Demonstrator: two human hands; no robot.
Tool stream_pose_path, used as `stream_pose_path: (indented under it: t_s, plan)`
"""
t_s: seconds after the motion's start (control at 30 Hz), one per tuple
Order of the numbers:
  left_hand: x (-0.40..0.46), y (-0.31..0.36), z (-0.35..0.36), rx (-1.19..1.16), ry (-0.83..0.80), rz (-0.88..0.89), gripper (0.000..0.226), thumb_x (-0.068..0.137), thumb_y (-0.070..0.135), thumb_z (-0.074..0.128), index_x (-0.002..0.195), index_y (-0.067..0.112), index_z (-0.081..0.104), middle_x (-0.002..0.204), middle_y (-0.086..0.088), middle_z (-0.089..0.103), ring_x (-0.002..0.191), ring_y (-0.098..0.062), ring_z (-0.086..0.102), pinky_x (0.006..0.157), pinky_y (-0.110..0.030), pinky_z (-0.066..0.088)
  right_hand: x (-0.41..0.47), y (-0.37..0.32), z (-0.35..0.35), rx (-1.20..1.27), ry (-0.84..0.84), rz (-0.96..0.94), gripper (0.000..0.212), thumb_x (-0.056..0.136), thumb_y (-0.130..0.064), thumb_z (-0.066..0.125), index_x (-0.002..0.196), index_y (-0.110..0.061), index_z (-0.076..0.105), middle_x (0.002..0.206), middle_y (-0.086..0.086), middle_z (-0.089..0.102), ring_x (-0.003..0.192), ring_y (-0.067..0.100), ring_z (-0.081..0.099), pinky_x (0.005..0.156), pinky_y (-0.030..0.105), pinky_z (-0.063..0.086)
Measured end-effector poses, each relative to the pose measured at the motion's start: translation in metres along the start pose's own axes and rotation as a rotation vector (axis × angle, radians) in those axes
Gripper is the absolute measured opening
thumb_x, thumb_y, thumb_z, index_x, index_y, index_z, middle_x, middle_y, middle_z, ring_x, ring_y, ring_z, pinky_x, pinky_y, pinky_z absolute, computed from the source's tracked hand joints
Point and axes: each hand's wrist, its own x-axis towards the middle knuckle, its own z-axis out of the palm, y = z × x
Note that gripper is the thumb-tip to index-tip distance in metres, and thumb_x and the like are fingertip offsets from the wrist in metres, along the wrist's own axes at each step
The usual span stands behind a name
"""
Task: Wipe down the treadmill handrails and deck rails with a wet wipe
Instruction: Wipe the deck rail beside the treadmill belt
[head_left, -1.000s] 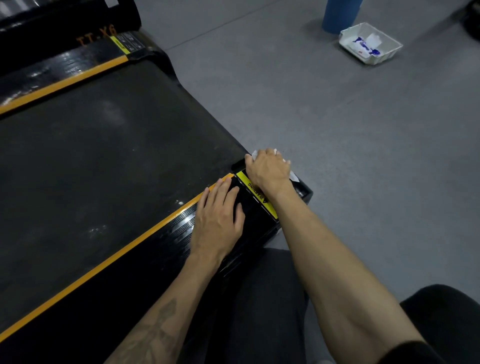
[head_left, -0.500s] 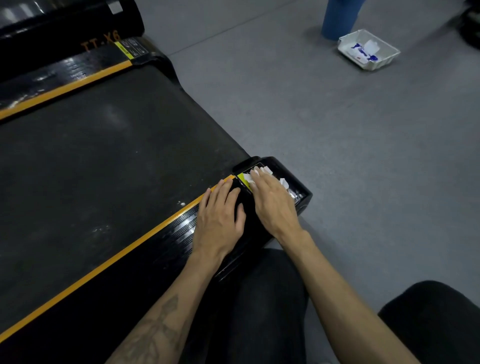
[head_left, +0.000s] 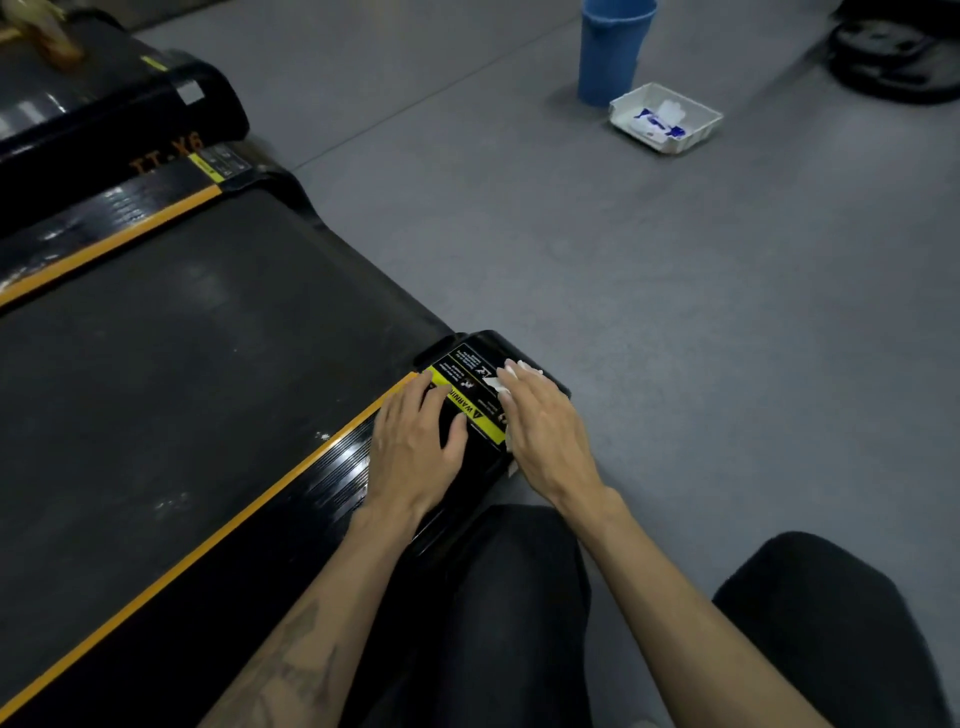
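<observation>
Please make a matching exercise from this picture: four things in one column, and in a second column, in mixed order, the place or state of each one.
Things:
1. wet wipe
2. left hand
3. blue bucket
4. white tray

Places or states:
A. lies flat on the black deck rail
B. stands on the grey floor, behind the tray
C. pressed under the right hand
D. holds a blue and white pack

Pairs: 1-C, 2-A, 3-B, 4-D

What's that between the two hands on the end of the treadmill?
In the head view, a yellow warning sticker on the black rail end cap lies between the left hand and right hand.
</observation>
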Motion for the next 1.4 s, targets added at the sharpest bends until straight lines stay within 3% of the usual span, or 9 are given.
stream_pose_path:
  t_s: [0.2,0.33,0.63,0.83,1.13,1.4]
  plan:
    - [0.022,0.063,-0.015,-0.009,-0.105,-0.005,0.056,0.103,0.039,0.051,0.153,0.016,0.043,0.166,-0.005,0.03,0.156,-0.021,0.022,0.126,-0.045,0.024,0.006,0.004,-0.05,0.05,-0.041,0.097,0.053,0.111,-0.035,0.026,0.151,-0.01,0.049,0.158,0.009,0.046,0.151,0.019,0.035,0.126,0.033,0.022]
    - [0.039,0.102,-0.051,0.016,-0.149,0.012,0.057,0.104,0.039,0.051,0.154,0.014,0.041,0.167,-0.007,0.029,0.156,-0.023,0.022,0.127,-0.043,0.021,0.011,-0.008,-0.104,0.03,-0.044,0.143,0.046,0.112,-0.03,0.032,0.148,-0.01,0.052,0.157,0.008,0.047,0.15,0.018,0.035,0.126,0.026,0.018]
    - [0.072,0.184,-0.179,0.053,-0.24,0.046,0.062,0.106,0.044,0.045,0.159,0.015,0.032,0.17,-0.006,0.022,0.157,-0.022,0.017,0.127,-0.041,0.016,0.033,-0.077,-0.247,0.008,-0.046,0.234,0.042,0.113,-0.027,0.034,0.149,-0.013,0.052,0.16,0.005,0.043,0.153,0.016,0.031,0.124,0.022,0.014]
    - [0.087,0.24,-0.278,0.057,-0.267,0.048,0.065,0.106,0.044,0.044,0.161,0.016,0.026,0.171,-0.006,0.017,0.158,-0.02,0.012,0.127,-0.039,0.01,0.054,-0.132,-0.346,-0.018,-0.091,0.255,0.045,0.113,-0.031,0.031,0.151,-0.015,0.049,0.162,0.003,0.04,0.154,0.015,0.025,0.126,0.03,0.019]
    - [0.132,0.302,-0.413,0.081,-0.268,-0.006,0.067,0.105,0.046,0.042,0.163,0.017,0.023,0.172,-0.005,0.013,0.158,-0.021,0.011,0.128,-0.041,0.011,0.117,-0.206,-0.473,-0.081,-0.136,0.134,0.046,0.113,-0.029,0.034,0.15,-0.007,0.049,0.158,0.01,0.044,0.153,0.022,0.031,0.127,0.032,0.018]
    - [0.192,0.301,-0.467,0.103,-0.225,-0.108,0.069,0.106,0.049,0.039,0.164,0.016,0.019,0.172,-0.006,0.01,0.159,-0.021,0.008,0.129,-0.043,0.011,0.215,-0.25,-0.502,-0.091,-0.164,-0.073,0.045,0.113,-0.024,0.036,0.149,-0.001,0.048,0.156,0.015,0.047,0.151,0.027,0.035,0.128,0.033,0.014]
